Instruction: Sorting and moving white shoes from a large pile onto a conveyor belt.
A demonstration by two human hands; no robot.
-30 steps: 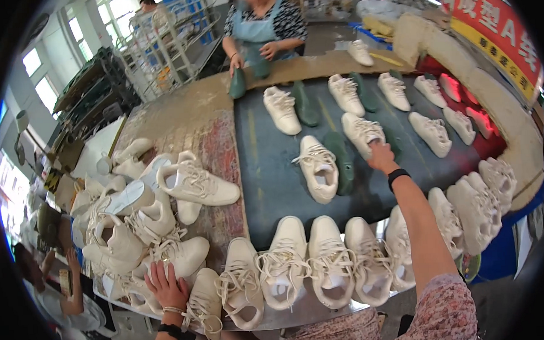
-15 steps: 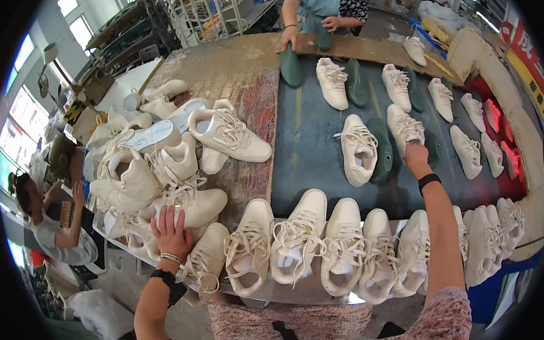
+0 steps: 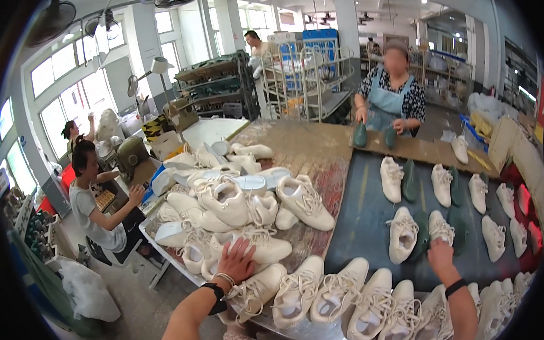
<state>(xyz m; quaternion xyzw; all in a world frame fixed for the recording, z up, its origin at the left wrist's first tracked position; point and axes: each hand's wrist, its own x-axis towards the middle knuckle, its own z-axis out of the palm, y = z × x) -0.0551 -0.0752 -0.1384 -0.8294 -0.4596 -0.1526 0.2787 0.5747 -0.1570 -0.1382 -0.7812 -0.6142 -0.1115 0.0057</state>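
My left hand (image 3: 236, 262) lies with spread fingers on a cream lace-up sneaker (image 3: 267, 249) at the near edge of a shoe pile. On the dark conveyor belt, my right hand (image 3: 441, 255) grips the heel end of another cream sneaker (image 3: 440, 227), toe pointing away. A green shoe last (image 3: 460, 229) lies just right of that sneaker. To its left sits a loosely laced cream sneaker (image 3: 402, 236), with another last partly hidden between them. In front of me stands a row of cream sneakers (image 3: 372, 304), toes away from me.
Beyond the belt (image 3: 361, 227), a co-worker in a blue apron (image 3: 386, 97) holds a green last (image 3: 359, 135) in one hand and another (image 3: 390, 137) in the other. More sneakers and lasts run toward a red-lit opening (image 3: 528, 218) at right. A seated person (image 3: 102, 203) works at left.
My view has tilted up and swung left, showing more of the room. The co-worker's left-side last has come off the belt surface toward its far edge. Both my hands stay on their sneakers.
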